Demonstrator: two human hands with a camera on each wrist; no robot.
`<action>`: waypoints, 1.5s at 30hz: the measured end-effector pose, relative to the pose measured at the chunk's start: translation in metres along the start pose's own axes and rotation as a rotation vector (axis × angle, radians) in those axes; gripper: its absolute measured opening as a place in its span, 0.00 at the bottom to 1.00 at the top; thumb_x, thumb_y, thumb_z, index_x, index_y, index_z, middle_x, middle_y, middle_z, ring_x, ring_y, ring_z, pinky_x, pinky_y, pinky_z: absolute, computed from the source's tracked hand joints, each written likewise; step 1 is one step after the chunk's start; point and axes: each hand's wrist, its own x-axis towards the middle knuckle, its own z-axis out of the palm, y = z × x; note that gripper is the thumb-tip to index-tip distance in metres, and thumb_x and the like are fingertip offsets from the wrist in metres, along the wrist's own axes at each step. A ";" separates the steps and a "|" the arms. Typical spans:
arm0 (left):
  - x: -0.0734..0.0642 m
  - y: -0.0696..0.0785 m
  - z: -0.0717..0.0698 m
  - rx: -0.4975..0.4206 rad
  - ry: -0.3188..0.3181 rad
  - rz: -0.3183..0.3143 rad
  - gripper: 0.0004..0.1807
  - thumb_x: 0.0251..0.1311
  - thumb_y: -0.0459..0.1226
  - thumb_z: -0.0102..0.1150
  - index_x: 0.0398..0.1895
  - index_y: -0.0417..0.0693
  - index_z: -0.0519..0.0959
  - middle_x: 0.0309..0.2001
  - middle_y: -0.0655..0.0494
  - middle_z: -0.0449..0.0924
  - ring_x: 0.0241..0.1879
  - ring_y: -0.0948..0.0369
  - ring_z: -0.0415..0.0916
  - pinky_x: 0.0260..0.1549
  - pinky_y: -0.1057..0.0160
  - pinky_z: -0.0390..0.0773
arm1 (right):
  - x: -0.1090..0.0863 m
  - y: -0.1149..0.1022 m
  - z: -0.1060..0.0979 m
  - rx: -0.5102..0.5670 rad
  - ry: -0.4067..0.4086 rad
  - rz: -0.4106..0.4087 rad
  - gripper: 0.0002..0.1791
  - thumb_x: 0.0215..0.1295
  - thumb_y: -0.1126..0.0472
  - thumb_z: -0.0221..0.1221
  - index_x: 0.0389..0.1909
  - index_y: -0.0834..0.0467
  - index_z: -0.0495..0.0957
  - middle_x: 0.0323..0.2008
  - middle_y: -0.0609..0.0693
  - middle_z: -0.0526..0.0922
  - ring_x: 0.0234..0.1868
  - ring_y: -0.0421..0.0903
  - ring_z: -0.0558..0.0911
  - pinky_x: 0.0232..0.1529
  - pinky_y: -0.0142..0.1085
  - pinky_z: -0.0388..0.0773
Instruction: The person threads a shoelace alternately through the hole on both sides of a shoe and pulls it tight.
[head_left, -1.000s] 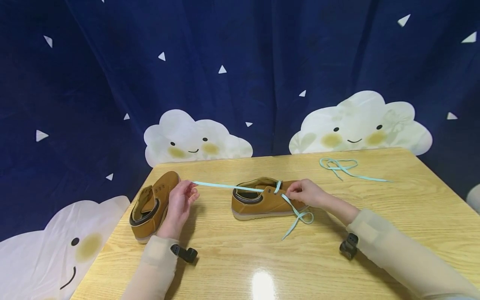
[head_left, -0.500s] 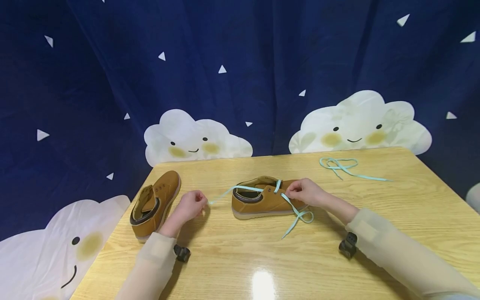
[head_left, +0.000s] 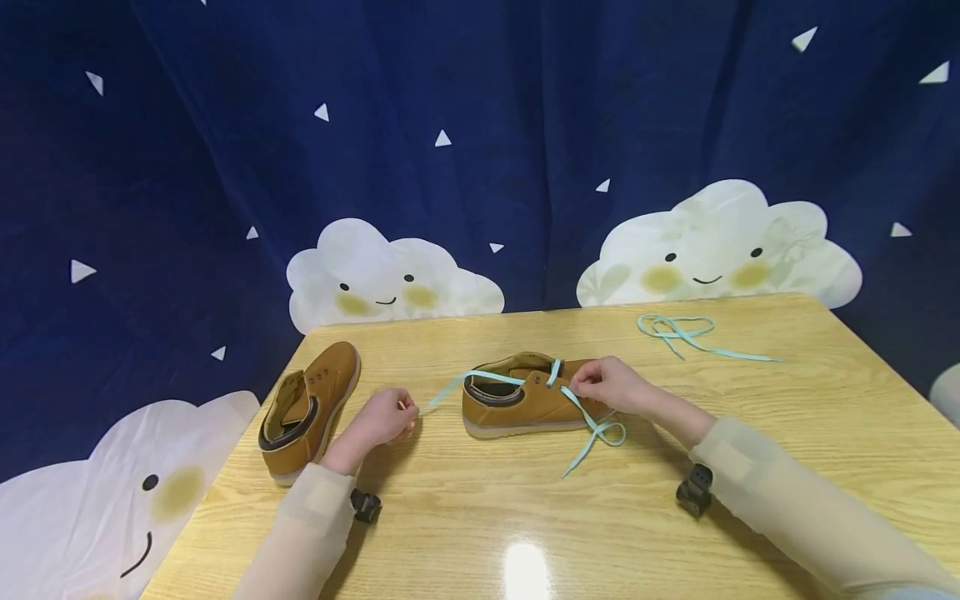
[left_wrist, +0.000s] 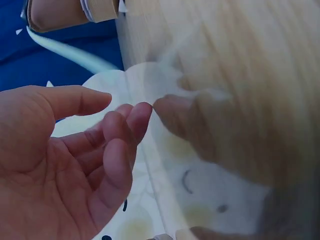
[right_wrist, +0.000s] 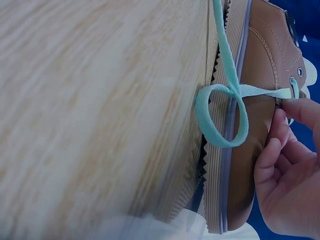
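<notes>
A brown shoe (head_left: 517,410) lies sideways mid-table, a pale mint shoelace (head_left: 480,375) threaded through some of its eyelets. One end trails left past the heel opening; the other (right_wrist: 230,65) makes a small loop beside the sole. My right hand (head_left: 613,387) is at the front of the lacing, thumb and forefinger pinching the shoe's upper by the eyelets; the exact contact is partly hidden. My left hand (head_left: 384,417) hovers left of the heel, close to the lace's free tip. In the left wrist view, the left thumb and fingers (left_wrist: 117,125) are apart with nothing between them.
A second brown shoe (head_left: 311,408) without a lace stands at the left, beside my left forearm. Another mint shoelace (head_left: 678,332) lies loosely coiled at the back right of the wooden table (head_left: 450,525). A dark blue curtain (head_left: 480,150) with clouds hangs behind.
My left hand first held the lace taut to the left, then came down and right toward the shoe and let it go. The lace now sags. My right hand stays put.
</notes>
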 end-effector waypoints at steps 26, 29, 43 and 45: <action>0.025 0.097 0.006 0.087 0.397 0.575 0.04 0.67 0.37 0.57 0.37 0.47 0.80 0.32 0.58 0.80 0.31 0.61 0.77 0.32 0.61 0.76 | -0.003 -0.008 0.000 0.015 -0.001 -0.013 0.07 0.64 0.68 0.59 0.34 0.69 0.82 0.25 0.45 0.78 0.27 0.41 0.70 0.29 0.33 0.69; 0.031 0.108 0.015 0.100 0.341 0.627 0.04 0.68 0.37 0.57 0.37 0.47 0.80 0.33 0.58 0.81 0.34 0.60 0.77 0.36 0.61 0.76 | -0.003 -0.008 0.000 0.020 -0.002 -0.017 0.07 0.64 0.68 0.59 0.34 0.69 0.82 0.25 0.46 0.78 0.27 0.41 0.70 0.28 0.33 0.69; 0.052 0.107 0.055 0.070 0.067 0.624 0.07 0.62 0.46 0.64 0.34 0.56 0.84 0.55 0.57 0.78 0.57 0.57 0.72 0.56 0.56 0.69 | -0.001 -0.006 0.000 0.019 -0.007 -0.009 0.07 0.64 0.67 0.59 0.35 0.69 0.82 0.27 0.48 0.80 0.28 0.41 0.71 0.30 0.35 0.70; 0.053 0.108 0.057 0.088 0.064 0.610 0.07 0.61 0.48 0.65 0.33 0.57 0.84 0.56 0.58 0.77 0.57 0.57 0.72 0.56 0.56 0.70 | -0.002 -0.006 -0.002 0.016 -0.007 0.014 0.07 0.65 0.67 0.58 0.35 0.68 0.82 0.26 0.47 0.79 0.26 0.41 0.71 0.28 0.34 0.70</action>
